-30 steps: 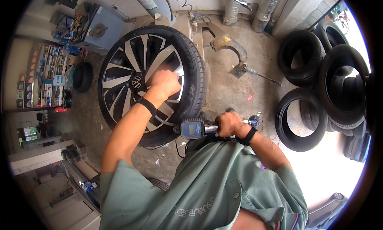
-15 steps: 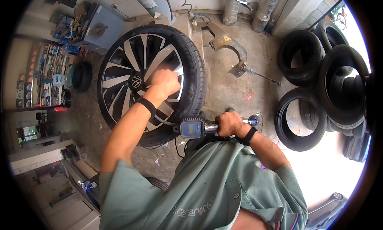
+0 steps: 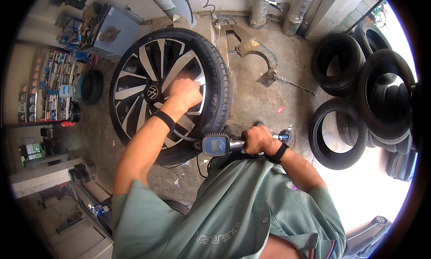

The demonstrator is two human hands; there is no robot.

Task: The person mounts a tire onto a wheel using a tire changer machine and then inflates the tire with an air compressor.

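Observation:
A mounted car wheel (image 3: 214,86) with black-and-silver spokes stands upright in front of me, its rim face turned to the left. My left hand (image 3: 185,93) is a closed fist over the spokes near the rim's right side; whatever its fingers hold is hidden. In my right hand (image 3: 257,139) is the handle of a tire inflator gauge (image 3: 216,145), with a small screen in a dark blue housing. From the gauge, a thin grey hose (image 3: 182,137) runs left onto the wheel and passes out of sight behind my left wrist.
Several loose tires (image 3: 339,135) are piled at the right. A metal arm with a curved jaw (image 3: 258,52) lies beyond the wheel beside a grey machine (image 3: 114,30). Shelves of boxed goods (image 3: 56,88) stand at the left, with another tire (image 3: 92,86) close by.

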